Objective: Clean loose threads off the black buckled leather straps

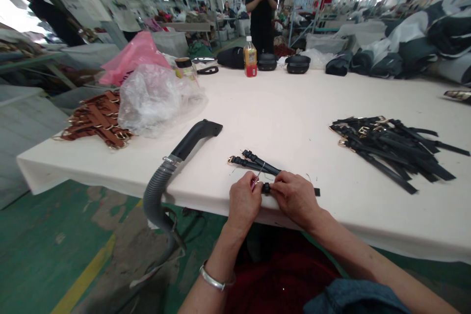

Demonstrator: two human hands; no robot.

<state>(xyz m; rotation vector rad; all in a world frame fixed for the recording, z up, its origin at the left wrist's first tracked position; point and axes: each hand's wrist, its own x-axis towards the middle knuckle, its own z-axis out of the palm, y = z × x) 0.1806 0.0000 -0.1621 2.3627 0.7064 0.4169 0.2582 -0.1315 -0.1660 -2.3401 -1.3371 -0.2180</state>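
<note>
Near the table's front edge, a short black strap (266,188) with a small loop lies between my two hands. My left hand (245,202) is closed around one end of it and also holds a thin tool (254,184) with a pinkish handle and a slim metal tip pointing up; its exact kind is unclear. Thumb and fingers of my right hand (297,199) pinch the strap beside the loop, and its tail (317,192) shows past that hand. Just beyond lie two black buckle straps (263,163), side by side, with gold buckles toward the left.
A black nozzle (196,137) on a grey hose (160,189) rests over the front edge at left. Black straps (395,149) are heaped at right. Brown straps (97,120) and a clear plastic bag (150,100) sit at left. A bottle (250,59) stands at the back.
</note>
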